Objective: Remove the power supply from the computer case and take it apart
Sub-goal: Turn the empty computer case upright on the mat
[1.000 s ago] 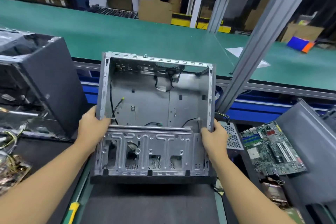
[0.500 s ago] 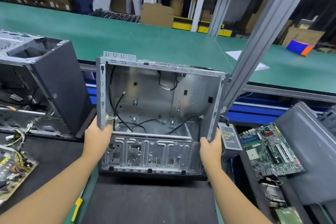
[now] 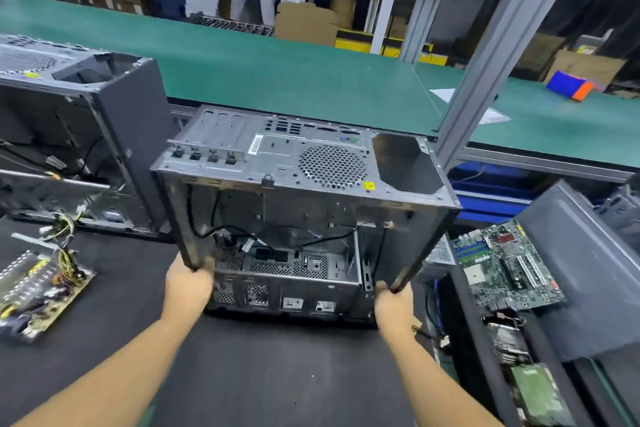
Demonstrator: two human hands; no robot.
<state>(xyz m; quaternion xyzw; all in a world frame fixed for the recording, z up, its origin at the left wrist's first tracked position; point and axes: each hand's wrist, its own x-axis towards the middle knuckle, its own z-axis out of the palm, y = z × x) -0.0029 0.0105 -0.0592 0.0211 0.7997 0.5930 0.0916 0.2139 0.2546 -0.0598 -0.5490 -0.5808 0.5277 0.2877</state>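
Left grip (image 3: 188, 282) and right grip (image 3: 393, 298) were each curled tight round a lower side edge of the computer case (image 3: 311, 163), both arms reaching straight out. It stood on its front end on the black tabletop (image 3: 259, 374), back panel on top, open side facing the person. A wired board (image 3: 41, 291) lay far left.

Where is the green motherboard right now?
Head view, right side: the motherboard lies right of the computer case, just left of a grey panel.
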